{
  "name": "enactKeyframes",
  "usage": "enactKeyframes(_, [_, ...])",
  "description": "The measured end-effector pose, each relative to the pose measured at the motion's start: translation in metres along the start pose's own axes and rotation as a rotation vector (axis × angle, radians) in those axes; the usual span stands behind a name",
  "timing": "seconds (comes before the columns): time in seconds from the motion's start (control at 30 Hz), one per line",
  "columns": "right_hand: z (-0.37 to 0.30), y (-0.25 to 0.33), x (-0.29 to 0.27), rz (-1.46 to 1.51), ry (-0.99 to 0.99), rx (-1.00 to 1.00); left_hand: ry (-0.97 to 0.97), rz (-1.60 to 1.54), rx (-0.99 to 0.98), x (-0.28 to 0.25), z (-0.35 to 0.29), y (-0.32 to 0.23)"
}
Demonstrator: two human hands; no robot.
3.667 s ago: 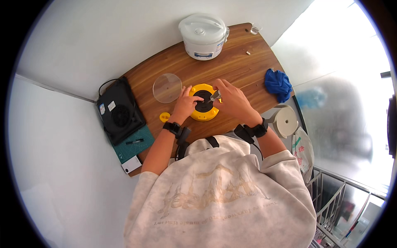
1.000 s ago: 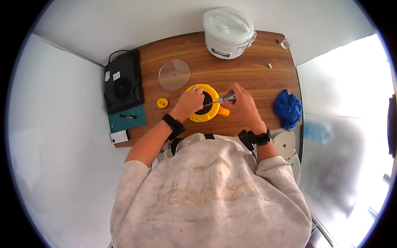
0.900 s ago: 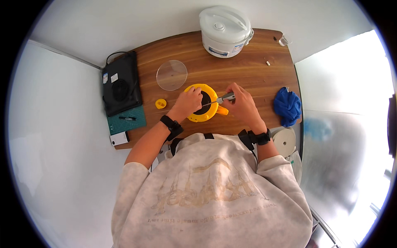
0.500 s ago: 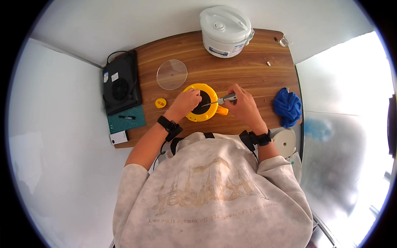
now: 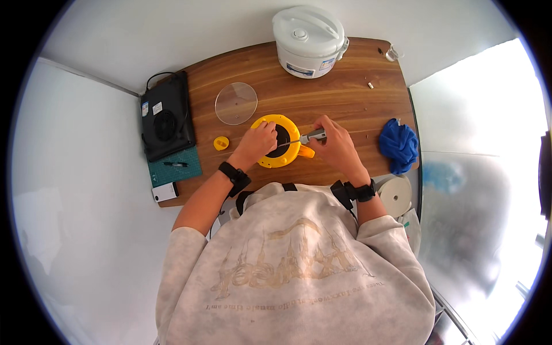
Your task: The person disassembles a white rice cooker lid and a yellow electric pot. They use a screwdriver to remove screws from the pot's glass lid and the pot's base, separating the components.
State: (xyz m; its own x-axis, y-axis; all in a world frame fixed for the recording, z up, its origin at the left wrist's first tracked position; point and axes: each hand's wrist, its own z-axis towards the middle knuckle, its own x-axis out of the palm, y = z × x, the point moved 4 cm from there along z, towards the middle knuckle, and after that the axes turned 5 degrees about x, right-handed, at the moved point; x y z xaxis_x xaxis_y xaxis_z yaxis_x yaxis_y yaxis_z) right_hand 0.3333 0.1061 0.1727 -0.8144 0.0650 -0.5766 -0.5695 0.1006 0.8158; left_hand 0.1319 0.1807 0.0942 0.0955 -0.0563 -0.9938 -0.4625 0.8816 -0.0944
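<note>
A round yellow plastic body [image 5: 291,125] with a black middle lies on the table in front of me. A short orange-yellow handle sticks out on its right. My left hand [image 5: 261,139] is closed over its left rim, the bent fingers reaching onto the black part; anything small under the fingertips is hidden. In my right hand [image 5: 334,141] I hold a screwdriver [image 5: 314,136] by its grey handle. Its thin shaft points left, across the rim and over the black middle, towards my left fingers. To the left lie a small yellow cap [image 5: 221,143] and a clear round disc [image 5: 236,103].
A white rice cooker [image 5: 309,49] stands at the back. Far left, a black appliance [image 5: 167,118] rests by a green cutting mat [image 5: 192,161] with a pen and a white box [image 5: 165,192]. On the right are a blue cloth [image 5: 398,146] and, below the edge, a pale roll [image 5: 396,196].
The whole view has shifted slightly. My left fingers sit a little differently on the yellow body; my right hand keeps its hold on the screwdriver.
</note>
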Motion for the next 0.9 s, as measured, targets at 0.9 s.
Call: enactKeyframes(0.9, [0.0014, 0.0016, -0.0003, -0.021, -0.016, -0.027, 0.022, -0.045, 0.019, -0.0043, -0.0015, 0.0017])
